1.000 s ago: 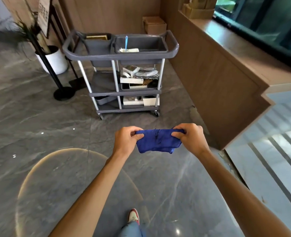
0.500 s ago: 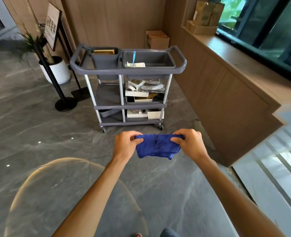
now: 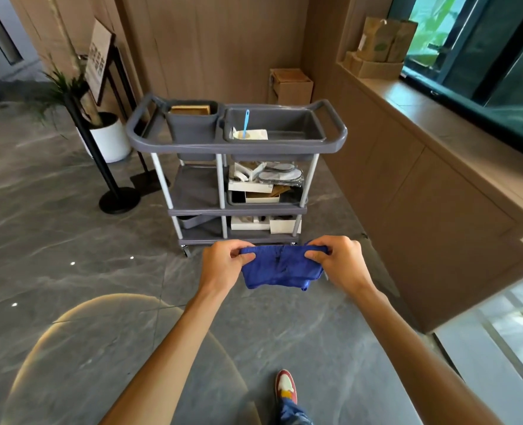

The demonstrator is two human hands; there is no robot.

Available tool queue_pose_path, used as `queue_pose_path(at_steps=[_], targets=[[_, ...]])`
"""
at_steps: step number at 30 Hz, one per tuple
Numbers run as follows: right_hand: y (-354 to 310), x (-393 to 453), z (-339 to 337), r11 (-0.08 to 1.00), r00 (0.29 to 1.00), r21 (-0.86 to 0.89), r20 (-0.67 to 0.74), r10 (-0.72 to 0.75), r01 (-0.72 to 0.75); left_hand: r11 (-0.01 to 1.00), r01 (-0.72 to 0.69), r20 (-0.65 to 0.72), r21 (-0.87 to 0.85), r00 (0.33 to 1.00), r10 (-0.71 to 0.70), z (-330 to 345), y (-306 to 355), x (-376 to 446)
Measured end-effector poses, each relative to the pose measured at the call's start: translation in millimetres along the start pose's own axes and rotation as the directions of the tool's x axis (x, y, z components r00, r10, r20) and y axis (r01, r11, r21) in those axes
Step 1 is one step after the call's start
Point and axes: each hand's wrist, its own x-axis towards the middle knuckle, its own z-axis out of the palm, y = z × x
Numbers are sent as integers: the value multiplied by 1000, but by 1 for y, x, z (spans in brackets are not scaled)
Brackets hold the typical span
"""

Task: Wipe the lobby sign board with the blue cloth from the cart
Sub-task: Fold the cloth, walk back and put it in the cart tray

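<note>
Just one head cam here, wide-angle, looking forward and down: both arms up close, floor (image 3: 70, 225) below, cart (image 3: 235, 145) near ahead.

Rows of print cover the sign board (image 3: 98, 61) at far left, too blurred to read.

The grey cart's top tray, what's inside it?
In the grey plastic cart's right top tray sits a white container with a blue handle sticking up. What the handle ends in is hidden.
</note>
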Motion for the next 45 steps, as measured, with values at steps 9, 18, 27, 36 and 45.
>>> queue_pose_path(at_steps=[9, 18, 27, 36, 45], targets=[[46, 118, -20, 999, 1000, 53, 30, -6, 4, 1000, 13, -29, 12, 1000, -13, 50, 24, 111], [90, 208, -37, 996, 998, 87, 60, -13, 8, 999, 37, -71, 26, 997, -35, 94, 51, 194], [109, 275, -29, 995, 998, 101, 61, -2, -4, 998, 51, -55, 22, 997, -50, 106, 49, 258], [109, 367, 2, 996, 998, 77, 58, 32, -36, 999, 34, -35, -21, 999, -35, 103, 28, 361], [100, 470, 37, 996, 997, 46, 22, 74, -75, 1000, 21, 15, -5, 1000, -21, 90, 12, 489]])
